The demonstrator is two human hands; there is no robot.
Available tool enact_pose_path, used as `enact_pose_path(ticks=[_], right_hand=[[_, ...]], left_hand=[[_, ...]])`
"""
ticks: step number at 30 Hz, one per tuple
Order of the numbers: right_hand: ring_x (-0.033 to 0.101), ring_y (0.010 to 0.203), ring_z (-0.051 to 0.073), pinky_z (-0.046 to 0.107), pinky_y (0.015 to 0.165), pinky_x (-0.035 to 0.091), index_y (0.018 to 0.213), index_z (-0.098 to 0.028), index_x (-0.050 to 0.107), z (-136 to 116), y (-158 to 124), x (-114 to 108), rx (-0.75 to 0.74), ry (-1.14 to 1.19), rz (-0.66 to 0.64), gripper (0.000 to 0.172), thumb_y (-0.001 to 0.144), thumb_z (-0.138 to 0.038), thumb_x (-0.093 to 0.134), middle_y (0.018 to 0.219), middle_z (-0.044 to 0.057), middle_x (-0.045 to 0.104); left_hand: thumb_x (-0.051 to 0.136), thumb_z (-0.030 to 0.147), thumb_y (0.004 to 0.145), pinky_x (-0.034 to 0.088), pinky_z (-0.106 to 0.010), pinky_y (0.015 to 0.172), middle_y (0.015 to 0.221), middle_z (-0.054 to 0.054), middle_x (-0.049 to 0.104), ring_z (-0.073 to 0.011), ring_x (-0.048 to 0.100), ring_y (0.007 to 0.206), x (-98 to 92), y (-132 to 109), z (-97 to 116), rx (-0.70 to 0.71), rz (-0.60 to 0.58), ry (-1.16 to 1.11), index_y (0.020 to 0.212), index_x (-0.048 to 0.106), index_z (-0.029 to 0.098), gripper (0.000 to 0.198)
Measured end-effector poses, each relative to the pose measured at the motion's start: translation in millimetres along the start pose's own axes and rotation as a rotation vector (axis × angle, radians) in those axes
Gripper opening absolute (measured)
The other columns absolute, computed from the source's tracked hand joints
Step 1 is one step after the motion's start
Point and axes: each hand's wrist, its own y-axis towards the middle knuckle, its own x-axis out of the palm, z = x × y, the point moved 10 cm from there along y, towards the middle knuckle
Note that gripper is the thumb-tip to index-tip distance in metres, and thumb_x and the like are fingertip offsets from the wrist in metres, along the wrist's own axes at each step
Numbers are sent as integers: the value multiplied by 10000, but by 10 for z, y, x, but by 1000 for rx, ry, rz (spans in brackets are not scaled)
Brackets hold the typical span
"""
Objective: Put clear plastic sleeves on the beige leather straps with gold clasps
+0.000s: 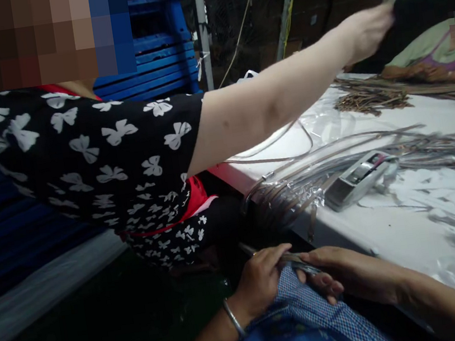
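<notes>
My left hand (262, 279), with a silver bangle at the wrist, is low in the middle, its fingers closed around a thin grey-brown cord-like bundle (291, 259). Just to the right, my right hand (328, 269) pinches the same bundle, thumb on top and fingers curled beneath. Much of the bundle is hidden by the hands, so its exact kind is unclear. Both hands are above my lap, over a blue checked cloth (295, 291), close to the table's near edge.
On the white table (388, 232) are clear-wrapped brown cords (293, 189), a grey tape dispenser (359, 177), white paper slips (434, 192) and loose cords (370, 99). A co-worker's arm (277, 101) reaches across from the left. Another person (427, 60) sits at far right. Blue crates (151, 51) stand behind.
</notes>
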Motion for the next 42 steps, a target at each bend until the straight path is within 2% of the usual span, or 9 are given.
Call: enact_pose_path(ticks=[6, 12, 17, 23, 28, 31, 33, 37, 42], right_hand=[[391, 584, 93, 258, 678, 434, 1005, -122, 651, -239, -133, 142, -208, -30, -20, 336, 950, -409, 485, 664, -22, 420], [582, 787, 211, 358, 767, 515, 1221, -224, 597, -1039, -501, -131, -769, -61, 260, 452, 880, -512, 520, 775, 31, 521], [600, 1084, 260, 418, 946, 485, 1331, -245, 499, -1254, -651, -304, -1000, -880, 649, 380, 954, -282, 469, 1127, 100, 642], [620, 1115, 275, 410, 914, 533, 1390, -165, 417, -1009, -641, -288, -1182, -1565, 672, 446, 945, -154, 445, 1269, 178, 616], [639, 1016, 293, 429, 882, 514, 1326, -146, 497, -692, -544, -284, -940, -1585, 414, 447, 916, -318, 547, 1150, 175, 671], [605, 699, 218, 345, 667, 492, 1015, -187, 646, -552, -513, -345, -758, -1532, 439, 209, 935, -303, 491, 817, 101, 690], [512, 594, 181, 306, 586, 424, 838, -203, 627, -497, -512, -421, -622, -1487, 514, 234, 937, -348, 473, 693, 57, 621], [459, 581, 155, 274, 564, 384, 753, -196, 611, -233, -468, -570, -241, -1100, 458, 355, 912, -487, 485, 647, 19, 550], [420, 523, 107, 242, 547, 428, 762, -145, 632, 243, -487, -338, 96, -322, 152, 424, 863, -547, 543, 614, -16, 467]], left_hand=[[426, 156, 942, 471, -320, 932, 1097, -73, 686, -190, 627, 1017, -132, 298, -120, 21, 59, 21, 1203, 611, 191, 322], [442, 388, 967, 479, -277, 835, 832, -50, 700, -170, 656, 844, 258, 330, -88, -195, -41, -436, 978, 679, 142, 342], [495, 486, 922, 420, -197, 542, 781, -40, 636, -89, 545, 565, 495, 202, -23, -296, -106, -744, 1034, 620, 109, 412], [494, 516, 911, 224, -165, 406, 577, 29, 521, -23, 335, 393, 423, 108, 154, -477, -192, -901, 847, 611, 100, 436], [515, 492, 902, 226, -159, 406, 562, 35, 507, -16, 312, 376, 303, 111, 433, -553, -293, -1013, 812, 603, 106, 406], [475, 477, 923, 224, -155, 401, 552, 44, 489, -20, 311, 367, 317, 111, 362, -607, -349, -958, 804, 598, 117, 399], [420, 476, 945, 287, -165, 420, 583, 22, 535, -48, 397, 395, 263, 145, 211, -583, -338, -751, 808, 608, 129, 418], [521, 390, 920, 490, -323, 807, 991, -82, 691, -213, 638, 908, -120, 305, 185, -262, -110, -17, 1021, 655, 182, 268], [581, 280, 901, 348, -415, 1081, 1239, -58, 640, -215, 565, 1159, 243, 174, 596, 206, -311, 224, 1277, 537, 238, 381]])
